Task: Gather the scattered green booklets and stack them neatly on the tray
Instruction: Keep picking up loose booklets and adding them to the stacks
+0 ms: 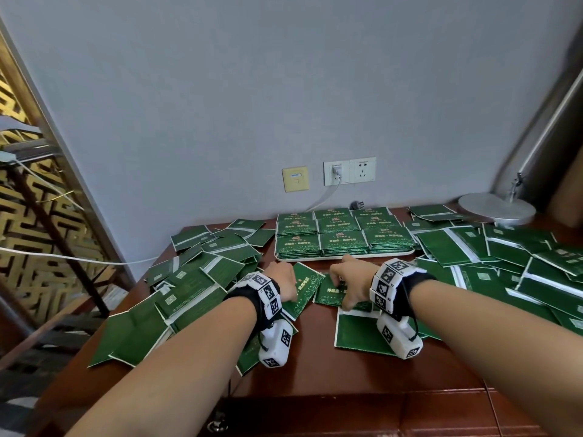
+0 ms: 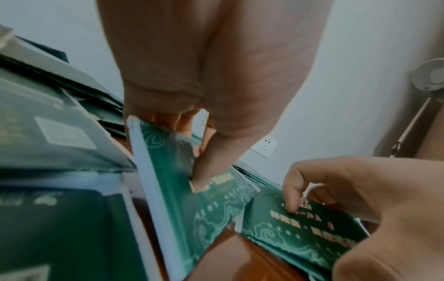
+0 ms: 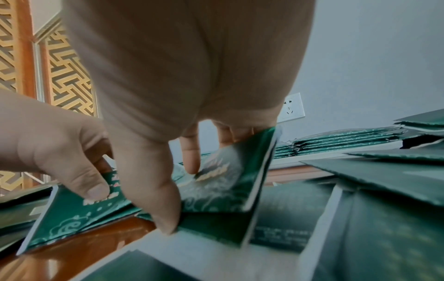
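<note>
Both hands pinching one booklet each, just short of the tray.
Your left hand (image 1: 281, 280) and right hand (image 1: 351, 280) each grip a booklet (image 1: 303, 290); tray (image 1: 344, 256) holds neat stacks, loose booklets (image 1: 511, 260) remain either side.

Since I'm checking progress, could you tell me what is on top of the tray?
The white tray carries neat stacks of green booklets in a three-by-three grid. They cover its whole surface; only the front rim shows. How many are in each stack cannot be seen.

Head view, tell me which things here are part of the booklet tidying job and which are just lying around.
Job:
left hand gripping a booklet
right hand gripping another booklet
tray with stacked booklets
scattered piles

Lying about:
lamp base
wall sockets
white cable
</note>
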Available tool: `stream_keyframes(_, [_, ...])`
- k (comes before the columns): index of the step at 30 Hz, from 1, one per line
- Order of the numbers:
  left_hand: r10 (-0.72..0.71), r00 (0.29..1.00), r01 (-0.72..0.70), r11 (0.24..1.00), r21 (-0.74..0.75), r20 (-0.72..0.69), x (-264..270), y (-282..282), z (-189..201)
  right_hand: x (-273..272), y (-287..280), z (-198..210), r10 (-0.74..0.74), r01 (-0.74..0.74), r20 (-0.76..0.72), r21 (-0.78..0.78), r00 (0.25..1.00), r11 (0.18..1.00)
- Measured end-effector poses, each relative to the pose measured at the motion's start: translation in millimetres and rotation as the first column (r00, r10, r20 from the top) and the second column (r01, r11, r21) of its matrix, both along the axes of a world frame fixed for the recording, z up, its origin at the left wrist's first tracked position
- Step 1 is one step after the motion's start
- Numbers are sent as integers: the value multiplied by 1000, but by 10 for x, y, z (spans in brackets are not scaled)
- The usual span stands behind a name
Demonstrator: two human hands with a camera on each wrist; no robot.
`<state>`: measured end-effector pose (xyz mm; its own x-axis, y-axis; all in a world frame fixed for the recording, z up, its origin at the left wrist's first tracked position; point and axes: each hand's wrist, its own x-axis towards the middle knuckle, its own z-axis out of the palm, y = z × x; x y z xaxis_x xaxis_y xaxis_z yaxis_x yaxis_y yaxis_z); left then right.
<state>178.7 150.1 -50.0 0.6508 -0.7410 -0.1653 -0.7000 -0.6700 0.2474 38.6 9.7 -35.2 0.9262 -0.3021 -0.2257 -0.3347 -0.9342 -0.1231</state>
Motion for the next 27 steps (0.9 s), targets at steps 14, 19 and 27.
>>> stream_keyframes(14, [58,998,-58,995,-85,-12,-24,-41,250,-109,-94,219,-40,39,66,17,997,999])
stream_keyframes(19, [53,998,-54,989,-137,-15,88,-97,391,-89,-306,388,-60,58,121,18,991,998])
stream_keyframes(27, [24,998,-19,993,-113,50,432,-411,496,328,-839,488,-35,44,200,-41,979,998])
